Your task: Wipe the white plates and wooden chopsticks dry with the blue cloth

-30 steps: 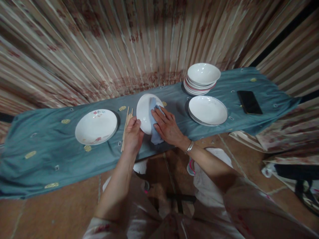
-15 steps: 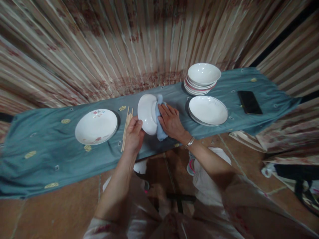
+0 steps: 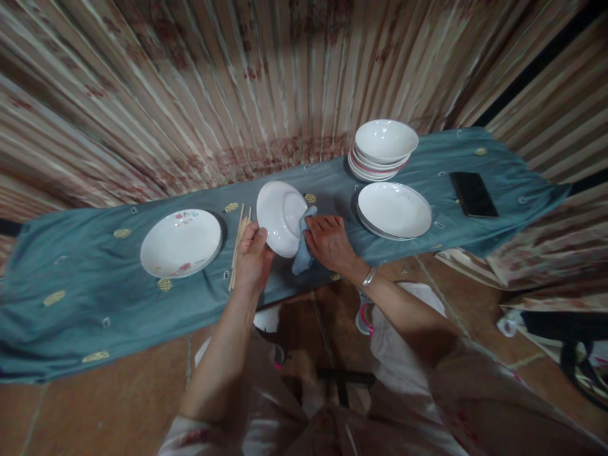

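Observation:
A white plate [image 3: 274,215], tilted with its underside and foot ring towards me, is held above the cloth-covered table. My left hand [image 3: 254,254] grips its left edge, thumb on the near side. Closed around a light blue cloth [image 3: 304,247], my right hand [image 3: 330,244] presses it against the plate's lower right edge. Several wooden chopsticks [image 3: 239,253] lie just left of the plate, partly behind my left hand. Further left rests a white plate with flower prints [image 3: 178,250], apparently stacked on another.
A stack of bowls [image 3: 384,142] stands at the back right, with stacked plates [image 3: 395,209] in front of it. A black phone [image 3: 474,194] lies further right. The green tablecloth [image 3: 109,297] covers a narrow table, and a pleated curtain [image 3: 285,82] hangs behind.
The plate has turned and tilted slightly, showing more of its foot ring. My right hand and the cloth have slid from the middle of the underside down towards the lower right edge.

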{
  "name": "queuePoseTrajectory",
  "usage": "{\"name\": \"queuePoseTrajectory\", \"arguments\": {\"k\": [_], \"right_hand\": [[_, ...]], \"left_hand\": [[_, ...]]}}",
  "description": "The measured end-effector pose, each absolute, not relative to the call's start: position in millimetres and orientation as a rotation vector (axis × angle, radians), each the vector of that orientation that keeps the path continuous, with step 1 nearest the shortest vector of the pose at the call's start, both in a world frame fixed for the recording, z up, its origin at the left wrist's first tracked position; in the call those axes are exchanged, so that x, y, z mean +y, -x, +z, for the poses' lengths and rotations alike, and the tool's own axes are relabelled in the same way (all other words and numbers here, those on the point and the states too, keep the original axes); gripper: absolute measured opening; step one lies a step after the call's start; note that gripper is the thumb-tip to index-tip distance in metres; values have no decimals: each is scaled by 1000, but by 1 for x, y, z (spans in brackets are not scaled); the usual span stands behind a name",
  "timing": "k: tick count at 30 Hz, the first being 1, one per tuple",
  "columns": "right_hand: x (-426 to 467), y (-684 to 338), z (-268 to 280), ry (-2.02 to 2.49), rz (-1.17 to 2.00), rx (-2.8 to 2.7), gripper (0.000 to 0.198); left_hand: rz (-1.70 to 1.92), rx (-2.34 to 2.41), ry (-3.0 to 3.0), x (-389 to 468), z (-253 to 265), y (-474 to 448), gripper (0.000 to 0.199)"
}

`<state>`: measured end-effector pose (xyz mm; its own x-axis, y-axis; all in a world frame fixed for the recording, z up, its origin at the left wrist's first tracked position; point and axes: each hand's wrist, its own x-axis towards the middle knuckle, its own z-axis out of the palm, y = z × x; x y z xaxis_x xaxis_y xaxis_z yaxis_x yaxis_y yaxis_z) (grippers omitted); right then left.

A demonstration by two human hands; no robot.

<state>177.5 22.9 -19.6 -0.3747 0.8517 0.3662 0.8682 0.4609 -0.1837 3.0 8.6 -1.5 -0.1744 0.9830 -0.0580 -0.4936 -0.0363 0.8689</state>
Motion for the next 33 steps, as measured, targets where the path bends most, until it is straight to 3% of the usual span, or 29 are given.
{"name": "queuePoseTrajectory", "arguments": {"k": [13, 33], "right_hand": [[8, -177, -16, 1160, 98, -2312, 32], [18, -167, -9, 1027, -70, -2235, 47]], "left_hand": [[1539, 934, -697, 10, -5, -1, 36], [1483, 869, -826, 4, -4, -7, 27]]}}
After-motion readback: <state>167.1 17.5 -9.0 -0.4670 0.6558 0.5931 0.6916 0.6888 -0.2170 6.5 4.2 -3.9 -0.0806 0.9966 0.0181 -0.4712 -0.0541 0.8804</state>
